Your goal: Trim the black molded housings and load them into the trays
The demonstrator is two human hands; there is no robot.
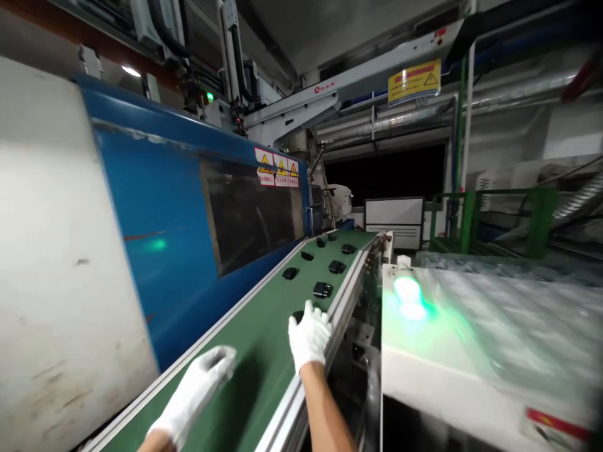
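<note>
My right hand, in a white glove, reaches over the right side of a green conveyor belt. Its fingers are spread around a black plug adapter, mostly hidden by the hand; whether they touch it is unclear. Just beyond lies another black plug adapter, its two pins pointing right. My left hand, gloved in white too, hovers above the belt's near left part. Its fingers are loosely bent, a gap shows beside the thumb, and nothing is visible in it.
Several more black adapters lie spaced out along the belt towards its far end. A blue machine with a dark window lines the left. On the right stands a white table with a glowing green lamp and clear plastic packaging.
</note>
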